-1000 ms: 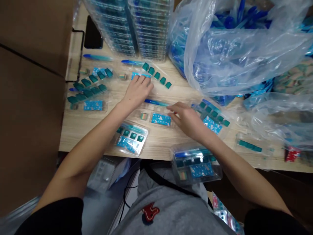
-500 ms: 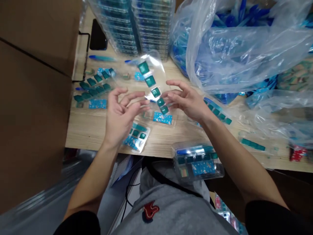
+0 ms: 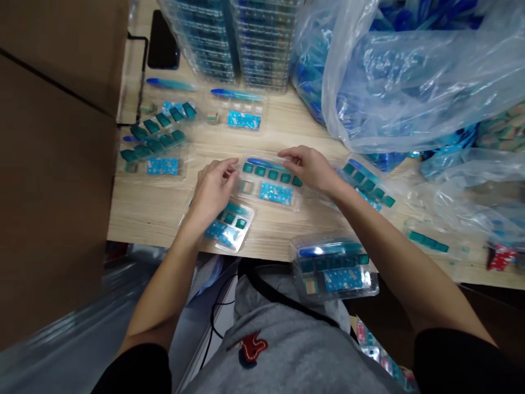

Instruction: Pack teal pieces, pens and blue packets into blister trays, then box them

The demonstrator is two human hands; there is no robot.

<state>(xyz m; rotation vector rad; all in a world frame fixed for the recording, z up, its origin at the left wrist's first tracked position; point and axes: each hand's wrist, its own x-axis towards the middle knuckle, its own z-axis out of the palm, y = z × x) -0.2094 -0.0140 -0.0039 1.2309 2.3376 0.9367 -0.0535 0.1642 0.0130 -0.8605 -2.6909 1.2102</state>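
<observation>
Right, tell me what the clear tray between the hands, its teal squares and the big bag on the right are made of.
The clear rectangular tray looks like thin, rigid moulded plastic, glossy, with formed pockets. The teal squares look like glossy translucent plastic, though glass can't be ruled out. The big clear bag looks like thin polythene film, shiny, soft and creased.

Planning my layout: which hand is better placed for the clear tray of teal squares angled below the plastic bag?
Probably right: the right hand sits just beside that tray; the left hand is farther off, over another tray.
</observation>
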